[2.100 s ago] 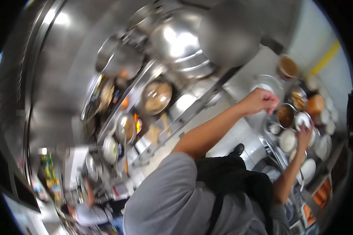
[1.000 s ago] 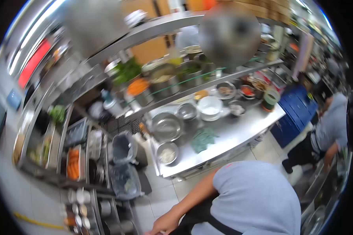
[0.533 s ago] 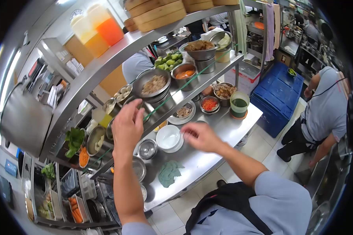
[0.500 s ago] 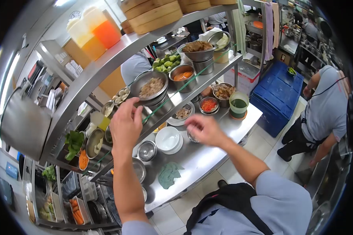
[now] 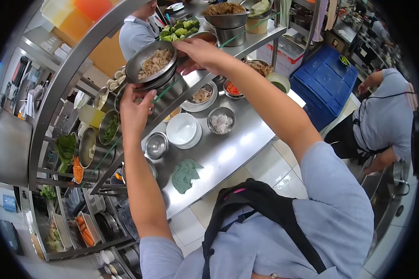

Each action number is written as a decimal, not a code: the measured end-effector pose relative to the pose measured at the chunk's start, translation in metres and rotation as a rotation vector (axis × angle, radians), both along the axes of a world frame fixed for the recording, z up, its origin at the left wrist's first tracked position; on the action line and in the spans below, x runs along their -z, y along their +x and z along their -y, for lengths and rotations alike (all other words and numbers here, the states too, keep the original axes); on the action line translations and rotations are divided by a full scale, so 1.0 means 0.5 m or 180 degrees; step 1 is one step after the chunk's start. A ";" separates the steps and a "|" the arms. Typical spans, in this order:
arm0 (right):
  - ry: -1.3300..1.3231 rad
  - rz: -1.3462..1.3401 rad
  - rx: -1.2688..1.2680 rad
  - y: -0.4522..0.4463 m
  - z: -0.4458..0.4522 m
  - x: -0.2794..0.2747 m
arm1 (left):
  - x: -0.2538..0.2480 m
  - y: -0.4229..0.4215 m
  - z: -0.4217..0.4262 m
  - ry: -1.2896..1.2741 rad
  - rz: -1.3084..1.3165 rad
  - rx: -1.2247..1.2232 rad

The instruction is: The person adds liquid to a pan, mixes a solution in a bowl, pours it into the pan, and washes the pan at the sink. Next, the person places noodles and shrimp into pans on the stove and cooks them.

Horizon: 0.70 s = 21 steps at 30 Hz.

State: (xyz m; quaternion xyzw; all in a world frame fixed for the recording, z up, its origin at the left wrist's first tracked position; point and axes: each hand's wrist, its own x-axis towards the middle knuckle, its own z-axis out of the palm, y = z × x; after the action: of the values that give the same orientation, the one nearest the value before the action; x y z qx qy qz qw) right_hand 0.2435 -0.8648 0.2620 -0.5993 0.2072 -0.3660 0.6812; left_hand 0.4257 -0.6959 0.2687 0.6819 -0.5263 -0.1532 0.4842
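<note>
A metal bowl (image 5: 133, 66) with pale cooked minced meat (image 5: 156, 64) sits tilted toward me above other metal containers (image 5: 173, 89) on the raised shelf. My left hand (image 5: 136, 106) has its fingers and thumb around the near lower rim. On the opposite side, my right hand (image 5: 196, 54) grips the rim, its fingertips partly hidden behind the bowl. Below on the steel counter stand a small metal bowl (image 5: 222, 121) of white, ice-like pieces, a stack of white bowls (image 5: 181, 129) and an empty metal bowl (image 5: 156, 145).
A green cloth (image 5: 186, 175) lies on the counter (image 5: 228, 156). A green-edged glass strip (image 5: 172, 86) runs along the shelf front. Broccoli-like greens (image 5: 179, 30) stand behind. Co-workers (image 5: 139, 32) are across the shelf and at the right (image 5: 384, 114), near a blue chest (image 5: 325, 83).
Both hands have moved to the meat bowl and taken hold of its rim. The right hand has left the counter bowl of white pieces. My view has shifted.
</note>
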 end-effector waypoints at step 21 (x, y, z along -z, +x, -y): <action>-0.4292 -0.3346 0.0286 0.161 -0.012 -0.092 | 0.001 0.125 -0.082 -0.0461 0.0300 -0.0873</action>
State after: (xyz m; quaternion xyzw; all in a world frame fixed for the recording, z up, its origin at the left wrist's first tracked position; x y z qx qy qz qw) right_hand 0.3242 -0.8590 0.3079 -0.9595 0.2577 -0.1122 -0.0205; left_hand 0.4883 -0.6551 0.2682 0.7172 -0.4600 -0.0152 0.5233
